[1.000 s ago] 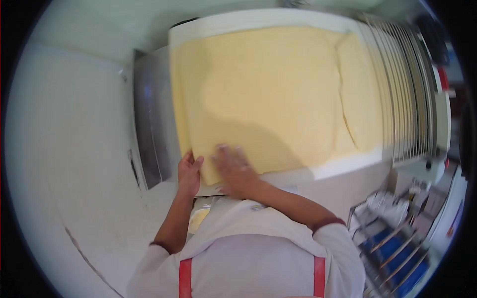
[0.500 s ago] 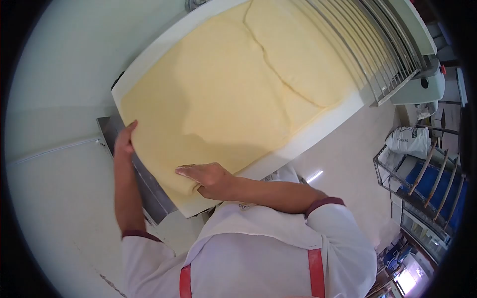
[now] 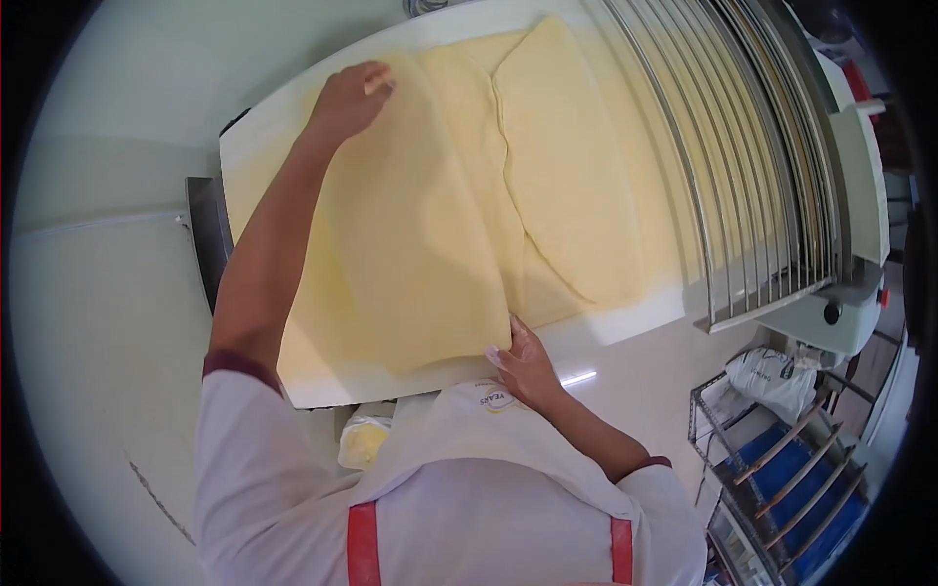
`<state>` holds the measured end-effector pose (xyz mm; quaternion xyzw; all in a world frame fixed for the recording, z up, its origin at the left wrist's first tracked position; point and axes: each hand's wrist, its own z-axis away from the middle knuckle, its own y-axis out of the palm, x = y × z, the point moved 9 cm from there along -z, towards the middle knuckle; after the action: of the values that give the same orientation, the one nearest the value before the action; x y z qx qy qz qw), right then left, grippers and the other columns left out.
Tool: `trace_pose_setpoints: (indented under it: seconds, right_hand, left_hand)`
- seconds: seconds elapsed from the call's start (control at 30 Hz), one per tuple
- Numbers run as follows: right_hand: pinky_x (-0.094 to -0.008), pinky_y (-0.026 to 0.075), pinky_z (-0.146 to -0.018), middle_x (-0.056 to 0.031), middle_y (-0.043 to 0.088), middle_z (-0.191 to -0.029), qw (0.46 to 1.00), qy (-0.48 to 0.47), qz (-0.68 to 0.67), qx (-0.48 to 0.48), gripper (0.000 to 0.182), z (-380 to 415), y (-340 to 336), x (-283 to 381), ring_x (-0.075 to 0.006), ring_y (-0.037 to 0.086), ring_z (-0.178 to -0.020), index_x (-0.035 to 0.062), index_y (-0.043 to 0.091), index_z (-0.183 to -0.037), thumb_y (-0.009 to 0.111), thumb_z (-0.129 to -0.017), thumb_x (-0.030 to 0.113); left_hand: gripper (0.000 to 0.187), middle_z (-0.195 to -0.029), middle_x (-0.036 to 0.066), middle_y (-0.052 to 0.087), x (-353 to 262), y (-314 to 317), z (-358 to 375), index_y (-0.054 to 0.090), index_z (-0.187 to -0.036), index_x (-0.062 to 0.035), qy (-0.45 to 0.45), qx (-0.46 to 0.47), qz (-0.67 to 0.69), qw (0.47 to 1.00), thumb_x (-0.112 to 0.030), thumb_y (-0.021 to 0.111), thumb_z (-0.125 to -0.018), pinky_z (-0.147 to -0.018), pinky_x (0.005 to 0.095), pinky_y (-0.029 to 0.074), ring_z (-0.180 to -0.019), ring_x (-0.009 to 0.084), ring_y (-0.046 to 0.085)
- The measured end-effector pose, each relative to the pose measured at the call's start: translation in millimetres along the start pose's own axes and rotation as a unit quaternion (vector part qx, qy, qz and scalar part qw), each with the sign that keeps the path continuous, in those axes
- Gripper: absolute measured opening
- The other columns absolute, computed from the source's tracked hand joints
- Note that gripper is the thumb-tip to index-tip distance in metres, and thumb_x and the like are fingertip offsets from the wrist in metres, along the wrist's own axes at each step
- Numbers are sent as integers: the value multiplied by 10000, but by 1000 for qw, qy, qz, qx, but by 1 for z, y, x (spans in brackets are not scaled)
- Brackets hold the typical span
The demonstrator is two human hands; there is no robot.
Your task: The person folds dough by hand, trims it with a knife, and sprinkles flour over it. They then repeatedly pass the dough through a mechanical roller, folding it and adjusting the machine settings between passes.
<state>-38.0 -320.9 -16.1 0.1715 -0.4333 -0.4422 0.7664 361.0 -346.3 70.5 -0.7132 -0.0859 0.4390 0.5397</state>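
A wide yellow dough sheet point(image 3: 430, 244) lies on the white belt point(image 3: 625, 322) of a dough sheeter. Its near end is lifted and folded over towards the rollers. My left hand point(image 3: 350, 98) grips the far corner of that folded flap, arm stretched across the dough. My right hand point(image 3: 523, 356) pinches the flap's near corner at the belt's front edge. Another folded layer point(image 3: 567, 166) lies on the right part of the sheet, overlapping it.
A metal guard grille point(image 3: 743, 156) covers the rollers on the right. A wire rack with blue trays point(image 3: 791, 479) and a white bag point(image 3: 777, 376) stand at the lower right. A small lump of dough point(image 3: 363, 441) sits below the belt. The floor is pale.
Both hands took the near end of the dough and carried it over towards the rollers. My left hand moved from the belt's near left edge to the far side.
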Motion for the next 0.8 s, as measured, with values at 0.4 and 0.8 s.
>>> trace_pose_setpoints:
  seconds: [0.4,0.8]
  right_hand:
    - [-319,426,-978,-124,583,-1225,981,125,145,-38,506,-39,11,31,-179,549,-1132,-52,424,-1328,605,-858,1]
    - [-308,449,-919,-103,625,-1125,928,52,354,108,503,-19,47,93,-164,585,-1036,11,480,-1278,677,-821,83]
  left_hand:
    - [698,-1092,146,647,46,14,-75,637,-1094,-15,-180,197,94,959,-652,554,-821,-889,390,456,-1016,282,600]
    - [618,-734,118,674,-32,-39,-61,685,-891,-38,-53,-121,-20,991,-640,598,-780,-758,403,504,-798,272,665]
